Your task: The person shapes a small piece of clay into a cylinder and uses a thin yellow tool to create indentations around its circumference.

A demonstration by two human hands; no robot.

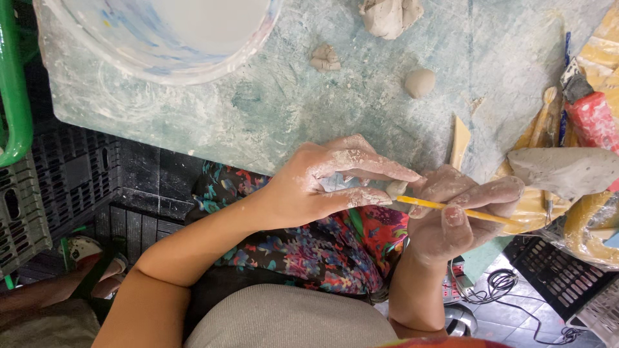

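My left hand, dusted with dry clay, pinches a small grey clay piece between its fingertips at the table's near edge. My right hand grips a thin yellow stick tool whose tip touches that small piece. Both hands hover just off the front edge of the clay-smeared greenish table, above my lap in flowered cloth.
On the table lie a small clay ball, a shaped clay bit and a bigger lump. A white bucket stands far left. A large grey clay slab, a wooden tool and a red-handled tool sit right.
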